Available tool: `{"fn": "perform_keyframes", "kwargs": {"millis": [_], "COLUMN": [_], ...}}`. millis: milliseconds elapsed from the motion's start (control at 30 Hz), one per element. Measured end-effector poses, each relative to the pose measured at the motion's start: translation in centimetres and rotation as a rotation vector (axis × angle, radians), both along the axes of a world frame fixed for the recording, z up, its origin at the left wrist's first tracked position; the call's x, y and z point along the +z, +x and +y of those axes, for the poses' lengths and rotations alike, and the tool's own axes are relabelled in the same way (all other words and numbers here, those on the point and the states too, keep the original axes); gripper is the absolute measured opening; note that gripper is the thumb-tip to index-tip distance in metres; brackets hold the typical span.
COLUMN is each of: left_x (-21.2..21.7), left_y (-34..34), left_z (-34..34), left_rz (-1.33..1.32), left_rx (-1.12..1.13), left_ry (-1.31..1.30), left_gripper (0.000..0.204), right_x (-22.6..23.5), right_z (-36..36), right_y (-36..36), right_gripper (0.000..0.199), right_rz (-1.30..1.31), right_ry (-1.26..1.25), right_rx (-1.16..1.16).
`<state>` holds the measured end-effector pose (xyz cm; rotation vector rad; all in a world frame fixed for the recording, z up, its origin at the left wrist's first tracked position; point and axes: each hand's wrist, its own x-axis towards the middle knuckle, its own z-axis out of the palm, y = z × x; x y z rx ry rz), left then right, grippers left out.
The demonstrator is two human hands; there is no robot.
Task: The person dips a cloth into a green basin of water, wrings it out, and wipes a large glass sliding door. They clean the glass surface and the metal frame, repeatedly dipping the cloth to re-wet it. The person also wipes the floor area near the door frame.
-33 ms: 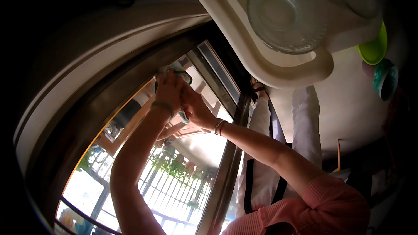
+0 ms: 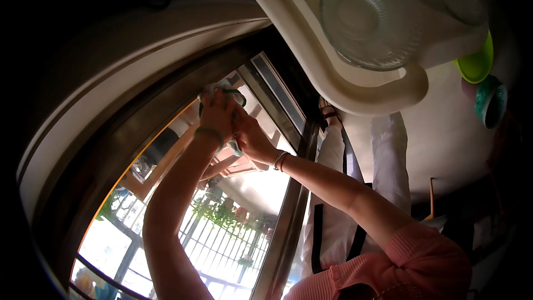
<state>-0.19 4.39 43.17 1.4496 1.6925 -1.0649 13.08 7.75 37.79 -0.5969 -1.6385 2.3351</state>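
Note:
A pale cloth with dark green edging (image 2: 235, 148) is bunched under my hands, its top showing beyond my fingers. My left hand (image 2: 217, 112), with a green band at the wrist, is closed over the cloth against the upper part of a framed glass pane (image 2: 261, 186). Right beside it, my right hand (image 2: 252, 139) presses in from the right with bracelets on its wrist. Its fingers are partly hidden behind the left hand, and they appear to grip the lower part of the cloth.
The dark frame (image 2: 283, 233) edges the pane. Plants (image 2: 219, 208) and railings show in the glass. At upper right, a curved cream-coloured rim (image 2: 333, 91) stands near a clear glass bowl (image 2: 366, 19), a lime-green container (image 2: 478, 60) and a teal container (image 2: 491, 101).
The view has shifted very slightly. Both hands stay on the cloth at nearly the same spot of the pane.

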Motion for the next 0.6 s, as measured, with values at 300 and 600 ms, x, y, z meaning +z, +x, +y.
{"fn": "perform_keyframes", "kwargs": {"millis": [300,600], "left_x": [-8.7,-10.4], "left_y": [-0.3,-0.2], "left_z": [0.9,0.2], "left_rz": [0.021,0.035], "left_rx": [-0.074,-0.048], "left_ry": [-0.125,-0.103], "left_gripper": [0.071,0.074], "right_x": [-8.4,-9.7], "right_z": [-1.1,-2.2], "right_y": [-0.2,0.3], "right_gripper": [0.039,0.039], "right_rz": [-0.124,-0.103], "right_ry": [-0.014,-0.149], "right_rx": [0.095,-0.024]}}
